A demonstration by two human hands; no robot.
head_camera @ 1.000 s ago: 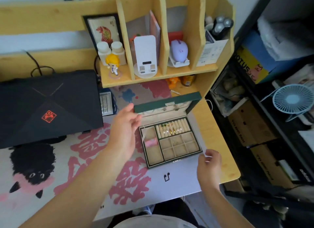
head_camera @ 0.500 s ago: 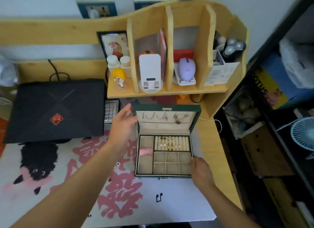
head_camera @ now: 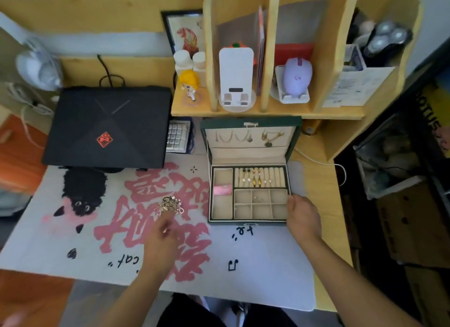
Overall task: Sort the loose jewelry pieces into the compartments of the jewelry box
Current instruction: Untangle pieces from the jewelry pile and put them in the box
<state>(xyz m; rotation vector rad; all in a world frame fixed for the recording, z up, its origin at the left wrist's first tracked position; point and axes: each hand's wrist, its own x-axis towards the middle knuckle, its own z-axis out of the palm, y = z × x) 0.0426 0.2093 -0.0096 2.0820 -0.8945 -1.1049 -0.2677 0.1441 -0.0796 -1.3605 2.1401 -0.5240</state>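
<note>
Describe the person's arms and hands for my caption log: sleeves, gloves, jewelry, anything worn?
Both forearms are bare up to the frame edge, with no sleeves in view. The left hand and right hand wear no gloves. No watch, bracelet or ring is visible, though the left hand is blurred.

The jewelry box (head_camera: 248,171) is dark green outside with a beige lining, and a pink piece (head_camera: 222,189) lies in its left compartment. The desk mat (head_camera: 267,266) is pale grey with big pink characters and a black cat. The laptop (head_camera: 107,127) is black with a red diamond emblem.
</note>
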